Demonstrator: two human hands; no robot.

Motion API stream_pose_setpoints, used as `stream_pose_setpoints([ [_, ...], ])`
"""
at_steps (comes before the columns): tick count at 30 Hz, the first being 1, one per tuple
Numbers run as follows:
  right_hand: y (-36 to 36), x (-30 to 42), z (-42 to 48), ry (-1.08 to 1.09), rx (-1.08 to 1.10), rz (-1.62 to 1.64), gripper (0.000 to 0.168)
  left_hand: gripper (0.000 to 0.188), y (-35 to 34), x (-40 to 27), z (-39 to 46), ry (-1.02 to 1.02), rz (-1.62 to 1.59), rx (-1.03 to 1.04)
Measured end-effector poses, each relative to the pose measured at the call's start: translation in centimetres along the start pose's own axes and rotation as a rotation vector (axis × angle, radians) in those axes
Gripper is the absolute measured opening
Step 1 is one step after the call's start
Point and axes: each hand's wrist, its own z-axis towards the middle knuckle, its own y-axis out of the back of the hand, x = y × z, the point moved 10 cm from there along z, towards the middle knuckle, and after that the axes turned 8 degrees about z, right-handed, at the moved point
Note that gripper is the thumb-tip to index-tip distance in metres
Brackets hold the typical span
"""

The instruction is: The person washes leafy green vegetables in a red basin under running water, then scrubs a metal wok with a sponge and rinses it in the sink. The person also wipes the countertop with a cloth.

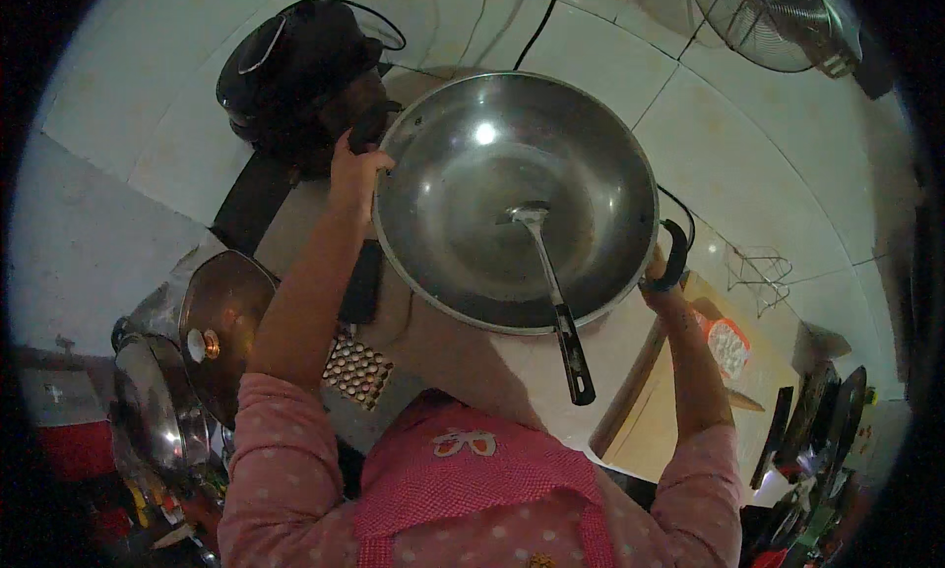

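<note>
A large metal wok (480,265) is before me, between my two hands. My left hand (358,173) grips its left side by the black handle (367,129), thumb over the rim. At the right side, my right hand (659,284) holds the other black loop handle (675,254), its fingers partly hidden behind it. Inside the wok rests a metal spatula (543,243); its black grip hangs over the near rim. Whether the wok's base touches a surface is hidden.
A black rounded appliance (295,73) stands at upper left. Beneath my left arm are a glass lid (221,287) and a tray of eggs (358,369). To the right lie a wooden board (642,420), a wire rack (764,280) and several knives (812,413). A fan (768,22) is at upper right.
</note>
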Motion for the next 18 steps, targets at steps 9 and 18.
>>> stream_pose_setpoints([
  [9, 5.4, 11.3, -1.0, -0.363, -0.326, 0.532, 0.071, 0.025, 0.1, 3.6, 5.1, 0.312, -0.513, 0.271],
  [18, 3.9, 9.5, 1.3, -0.557, -0.546, 1.488, 0.043, 0.019, -2.1, 1.4, 6.4, 0.266, -0.154, 0.590],
])
